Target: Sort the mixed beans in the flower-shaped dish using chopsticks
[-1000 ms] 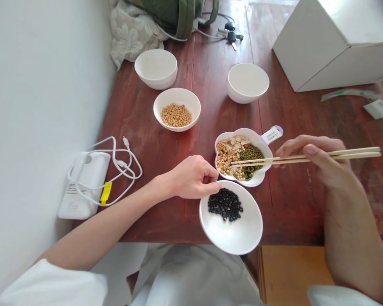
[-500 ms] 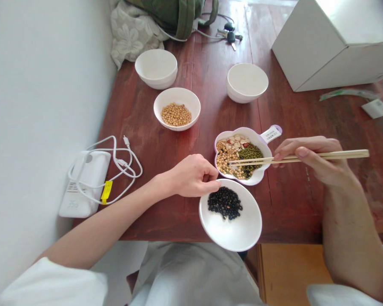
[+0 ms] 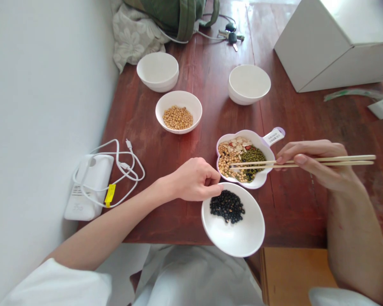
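My left hand [image 3: 198,179] pinches the near-left rim of a white bowl [image 3: 239,240] between thumb and fingers. The bowl tilts at the table's front edge, and a heap of black beans [image 3: 227,206] lies in it. Wooden chopsticks [image 3: 325,161] are gripped in my right hand [image 3: 319,161]. Their tips reach over a scalloped white dish [image 3: 258,183] with a purple rim, among yellow soybeans [image 3: 226,158]. Green mung beans [image 3: 255,158] and pale flat seeds [image 3: 239,144] share that dish. Whether the tips hold a bean is too small to tell.
Farther back stand a bowl of soybeans [image 3: 178,117] and two white bowls, one left [image 3: 158,72] and one right [image 3: 249,83]. A power bank [image 3: 89,187] with a white cable lies by the wall. Keys [image 3: 232,37], a green bag [image 3: 166,17] and a white box [image 3: 325,51] sit behind.
The whole view has shifted slightly. The chopsticks' rear ends are a little farther apart, with their tips still among the soybeans. My left hand keeps its hold on the bowl's rim.
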### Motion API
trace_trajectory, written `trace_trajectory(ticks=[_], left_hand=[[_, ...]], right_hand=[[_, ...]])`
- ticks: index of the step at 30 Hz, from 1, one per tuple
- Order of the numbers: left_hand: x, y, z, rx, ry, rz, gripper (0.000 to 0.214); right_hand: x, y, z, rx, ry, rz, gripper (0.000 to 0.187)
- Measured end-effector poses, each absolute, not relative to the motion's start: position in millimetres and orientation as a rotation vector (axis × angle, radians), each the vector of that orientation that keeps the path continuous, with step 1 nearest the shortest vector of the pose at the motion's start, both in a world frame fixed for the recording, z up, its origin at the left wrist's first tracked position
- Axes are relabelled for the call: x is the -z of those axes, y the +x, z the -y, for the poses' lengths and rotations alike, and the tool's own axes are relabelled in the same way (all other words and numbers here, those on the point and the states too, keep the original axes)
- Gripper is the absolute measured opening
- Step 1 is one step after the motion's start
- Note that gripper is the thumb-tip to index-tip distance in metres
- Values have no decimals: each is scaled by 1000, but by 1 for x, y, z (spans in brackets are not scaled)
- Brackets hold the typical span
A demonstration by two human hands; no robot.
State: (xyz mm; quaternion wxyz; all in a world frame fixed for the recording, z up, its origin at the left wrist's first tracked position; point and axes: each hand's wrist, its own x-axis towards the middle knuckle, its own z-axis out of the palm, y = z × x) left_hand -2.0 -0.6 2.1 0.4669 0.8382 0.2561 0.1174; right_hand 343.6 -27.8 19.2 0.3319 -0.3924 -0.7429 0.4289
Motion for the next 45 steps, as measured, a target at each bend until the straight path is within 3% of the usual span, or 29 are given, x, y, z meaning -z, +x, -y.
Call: trace_trajectory(ticks=[45], left_hand=[[-6,-2,2,-261,2045,-647,39]], right_hand=[[-17,342,28,-1223,-1093,1803,36]])
